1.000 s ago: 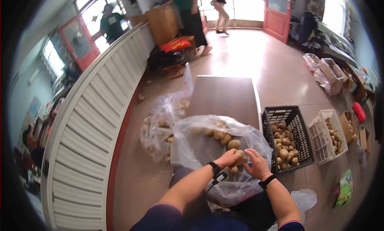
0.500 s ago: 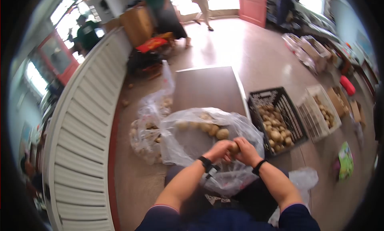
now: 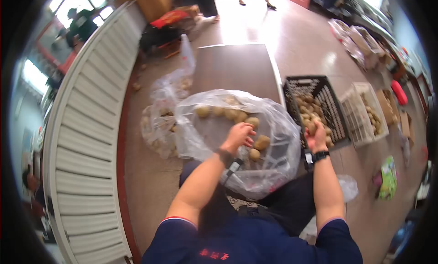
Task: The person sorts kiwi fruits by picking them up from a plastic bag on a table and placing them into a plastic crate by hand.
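A clear plastic bag [image 3: 194, 145] lies spread wide on the low table [image 3: 237, 67], with several potatoes [image 3: 262, 142] inside it. My left hand [image 3: 238, 137] hangs over the bag beside these potatoes, fingers loosely bent and apart, nothing seen in them. At the near edge of the black crate [image 3: 335, 95], my right hand [image 3: 315, 140] has its fingers round a potato [image 3: 313, 125]. Many more potatoes fill the bottom of that crate.
A second clear bag of potatoes [image 3: 153, 131] stands left of the table. To the right are a white crate [image 3: 353, 115] and cardboard boxes [image 3: 388, 106]. A long white radiator [image 3: 86, 150] runs along the left. A green packet [image 3: 388, 179] lies on the floor.
My hands were together over the bag on a potato; now they are apart, the right moved over to the black crate. Two potatoes now show near the left hand. The view has tilted down.
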{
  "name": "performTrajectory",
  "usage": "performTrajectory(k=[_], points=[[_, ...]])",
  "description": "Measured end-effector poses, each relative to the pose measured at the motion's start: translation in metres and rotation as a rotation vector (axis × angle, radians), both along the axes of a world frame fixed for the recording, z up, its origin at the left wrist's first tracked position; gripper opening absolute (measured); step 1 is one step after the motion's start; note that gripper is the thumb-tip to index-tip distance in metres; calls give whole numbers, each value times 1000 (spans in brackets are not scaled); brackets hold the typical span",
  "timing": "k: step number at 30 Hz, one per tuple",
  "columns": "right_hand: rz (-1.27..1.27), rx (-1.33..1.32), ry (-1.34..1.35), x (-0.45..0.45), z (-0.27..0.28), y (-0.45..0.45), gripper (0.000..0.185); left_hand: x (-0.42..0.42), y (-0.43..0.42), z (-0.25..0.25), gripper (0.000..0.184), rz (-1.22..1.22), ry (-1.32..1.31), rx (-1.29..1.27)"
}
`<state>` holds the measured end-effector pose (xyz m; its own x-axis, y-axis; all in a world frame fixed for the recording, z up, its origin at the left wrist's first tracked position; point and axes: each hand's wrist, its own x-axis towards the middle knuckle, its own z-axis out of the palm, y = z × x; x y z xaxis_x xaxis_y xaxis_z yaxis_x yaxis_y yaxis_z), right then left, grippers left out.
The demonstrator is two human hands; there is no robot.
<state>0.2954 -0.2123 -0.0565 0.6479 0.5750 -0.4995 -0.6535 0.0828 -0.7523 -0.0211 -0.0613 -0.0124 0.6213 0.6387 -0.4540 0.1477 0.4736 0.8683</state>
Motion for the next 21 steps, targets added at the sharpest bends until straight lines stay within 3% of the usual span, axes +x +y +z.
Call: performTrajectory(k=[7,14,21], points=[[-91,97,226,13,-1,-7,36,3,4,-17,31,21,-45,-90],[27,207,181,18,-4,-8,46,3,12,-21,32,118,-59,-156],[-69,81,237,24,-14,-8,52,3,21,-31,33,144,-78,-177]])
